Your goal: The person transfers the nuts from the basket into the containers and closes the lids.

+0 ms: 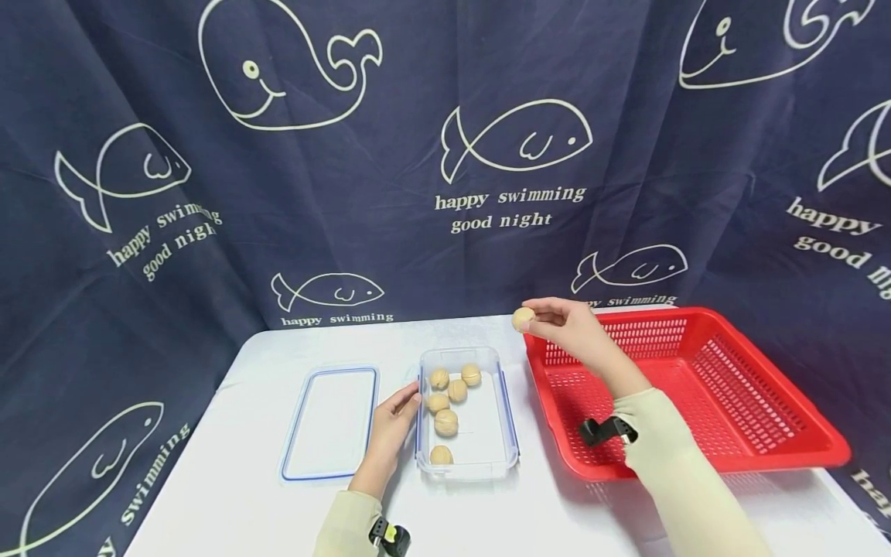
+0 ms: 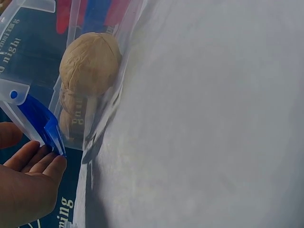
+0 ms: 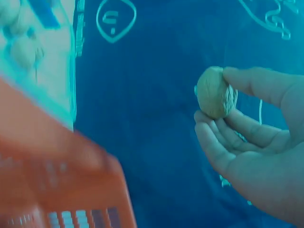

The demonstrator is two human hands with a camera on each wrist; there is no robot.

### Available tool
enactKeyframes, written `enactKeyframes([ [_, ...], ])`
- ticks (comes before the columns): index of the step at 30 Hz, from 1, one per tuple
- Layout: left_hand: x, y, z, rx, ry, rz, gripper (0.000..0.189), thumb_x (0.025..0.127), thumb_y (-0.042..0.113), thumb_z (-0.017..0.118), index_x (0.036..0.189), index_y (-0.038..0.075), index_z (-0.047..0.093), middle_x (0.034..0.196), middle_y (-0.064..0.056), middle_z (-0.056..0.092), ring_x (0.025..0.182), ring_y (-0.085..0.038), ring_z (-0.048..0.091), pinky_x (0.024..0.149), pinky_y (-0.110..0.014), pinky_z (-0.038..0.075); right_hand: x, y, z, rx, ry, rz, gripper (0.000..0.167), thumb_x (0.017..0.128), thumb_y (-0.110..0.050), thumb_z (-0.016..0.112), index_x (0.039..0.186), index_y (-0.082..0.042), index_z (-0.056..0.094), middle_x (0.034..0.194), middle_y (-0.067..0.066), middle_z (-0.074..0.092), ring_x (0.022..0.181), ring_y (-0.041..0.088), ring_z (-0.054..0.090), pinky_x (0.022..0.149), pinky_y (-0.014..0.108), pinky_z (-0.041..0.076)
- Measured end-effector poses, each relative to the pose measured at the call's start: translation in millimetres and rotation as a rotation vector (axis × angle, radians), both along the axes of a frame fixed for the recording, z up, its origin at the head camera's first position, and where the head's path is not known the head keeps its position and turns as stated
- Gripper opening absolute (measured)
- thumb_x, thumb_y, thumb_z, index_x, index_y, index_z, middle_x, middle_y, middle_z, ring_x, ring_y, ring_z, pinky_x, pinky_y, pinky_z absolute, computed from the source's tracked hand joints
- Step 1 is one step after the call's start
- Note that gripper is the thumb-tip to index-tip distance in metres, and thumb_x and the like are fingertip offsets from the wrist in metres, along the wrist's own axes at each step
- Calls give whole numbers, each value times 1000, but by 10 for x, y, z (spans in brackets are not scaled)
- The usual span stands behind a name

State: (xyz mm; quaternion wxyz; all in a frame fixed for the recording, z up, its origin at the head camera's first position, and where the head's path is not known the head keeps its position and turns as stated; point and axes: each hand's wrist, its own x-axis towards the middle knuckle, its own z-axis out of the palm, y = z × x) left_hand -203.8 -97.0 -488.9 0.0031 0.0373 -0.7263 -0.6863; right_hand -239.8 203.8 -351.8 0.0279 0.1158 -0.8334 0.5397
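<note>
My right hand [image 1: 572,329] pinches a walnut [image 1: 523,319] between thumb and fingertips, raised over the far left corner of the red basket [image 1: 567,456]. In the right wrist view the thumb presses on top of the walnut [image 3: 216,92] and the fingers support it below. A clear plastic box [image 1: 480,469] with blue side latches holds several walnuts [image 1: 446,422], mostly along its left side. At the box's left wall rests my left hand [image 1: 391,429]. The left wrist view shows its fingertips touching the blue latch [image 2: 45,124], which hangs outward.
The box's clear lid [image 1: 330,423] with a blue seal lies flat on the white table [image 1: 230,464], left of my left hand. The red basket stands right of the box, beneath my right forearm. A dark blue printed curtain [image 1: 418,255] hangs behind the table.
</note>
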Motion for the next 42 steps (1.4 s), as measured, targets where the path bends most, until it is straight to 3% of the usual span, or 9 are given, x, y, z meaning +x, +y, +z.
enactKeyframes([
  [4,86,27,162,-2,3,0,36,97,10,55,130,-6,54,134,-22,54,127,-36,49,108,-43,40,58,-189,-16,-26,30,-7,41,85,-10,72,123,3,62,109,19,68,94,20,64,76,14,53],
  [8,121,37,219,0,7,1,36,97,10,55,130,-6,54,134,-22,54,127,-36,49,108,-42,39,95,-364,-62,-39,40,-12,39,85,-7,72,121,6,62,108,20,68,94,23,65,77,15,54],
  [20,96,30,191,3,10,-8,36,97,10,55,130,-6,54,134,-23,53,127,-36,49,108,-42,40,219,-809,-272,-60,7,-20,35,83,-2,71,116,7,64,104,19,69,92,26,65,80,32,58],
  [31,103,17,221,-13,13,2,37,97,11,56,130,-5,54,134,-22,55,127,-36,49,108,-42,41,334,-1044,-374,26,-3,-25,29,80,3,70,108,7,67,92,13,70,85,22,66,75,32,59],
  [36,114,19,249,-15,9,1,37,98,11,55,131,-5,54,134,-22,54,127,-36,48,109,-44,39,391,-1150,-421,29,34,-24,29,77,6,70,105,8,68,92,14,70,83,22,65,73,32,58],
  [42,149,40,272,-20,1,-3,37,98,12,55,131,-5,54,134,-22,54,127,-36,49,108,-44,40,490,-1234,-547,21,10,-22,31,75,6,70,106,9,66,94,14,70,83,23,65,72,31,57],
])
